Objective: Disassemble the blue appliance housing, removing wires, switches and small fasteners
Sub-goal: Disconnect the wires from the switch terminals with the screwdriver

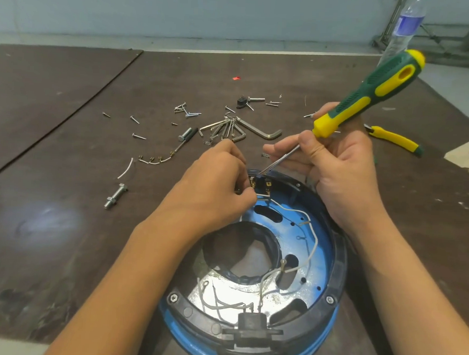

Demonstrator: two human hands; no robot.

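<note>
The round blue housing (pixel 319 254) with a black rim lies open side up at the table's near edge. White wires (pixel 311 231) run across its inside to a black switch (pixel 263 183) at the far rim. My left hand (pixel 216 187) pinches at the switch terminals and the wire end there. My right hand (pixel 335 167) holds a green and yellow screwdriver (pixel 370 95) by the shaft and lower handle, its tip set against the switch. A black connector block (pixel 251 326) with more wires sits at the near rim.
Loose screws (pixel 186 111), a set of hex keys (pixel 231 129), a large hex key (pixel 263 131), a bolt with nuts (pixel 115 196) and removed wire pieces (pixel 152 160) lie on the brown table beyond the housing. Yellow pliers (pixel 395 139) lie at right, a water bottle (pixel 404 28) behind.
</note>
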